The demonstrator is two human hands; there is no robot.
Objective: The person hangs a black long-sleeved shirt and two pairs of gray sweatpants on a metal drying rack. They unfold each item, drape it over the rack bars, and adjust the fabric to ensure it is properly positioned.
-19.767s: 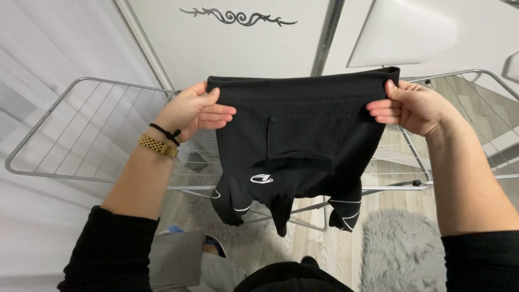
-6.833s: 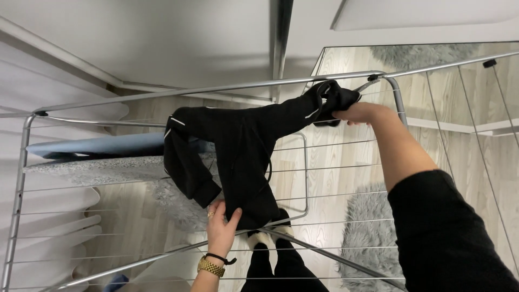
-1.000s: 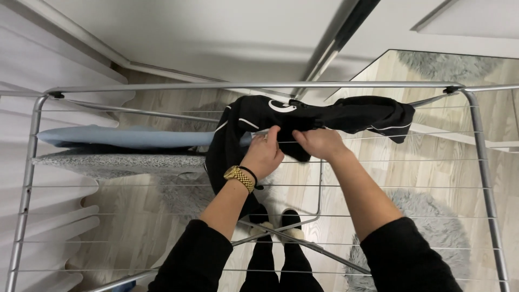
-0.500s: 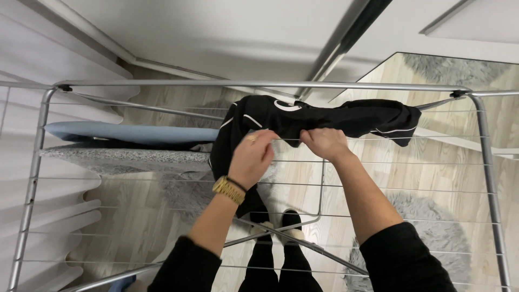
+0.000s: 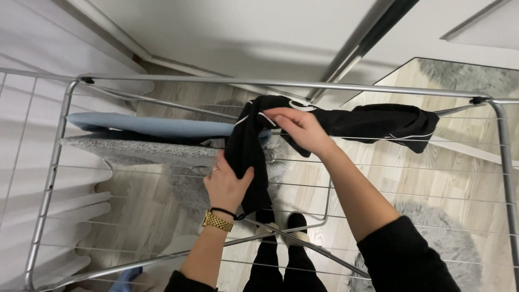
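Note:
A black garment (image 5: 373,121) with thin white piping lies over the far wires of a grey metal drying rack (image 5: 281,84). One part stretches right along the wires; another part hangs down through the rack at the middle. My left hand (image 5: 227,184), with a gold watch and a black band at the wrist, grips that hanging part from the left. My right hand (image 5: 300,127) presses on the garment where it crosses the wires near the far rail.
A blue and grey ironing board (image 5: 151,138) lies under the rack on the left. White curtain folds (image 5: 38,178) hang at far left. A grey fluffy rug (image 5: 432,221) sits on the wood floor at right. My feet (image 5: 281,230) stand below the rack.
My left hand has dropped from the wires down to the hanging part and taken hold of it. My right hand has slid left onto the garment's top. The view shifted slightly.

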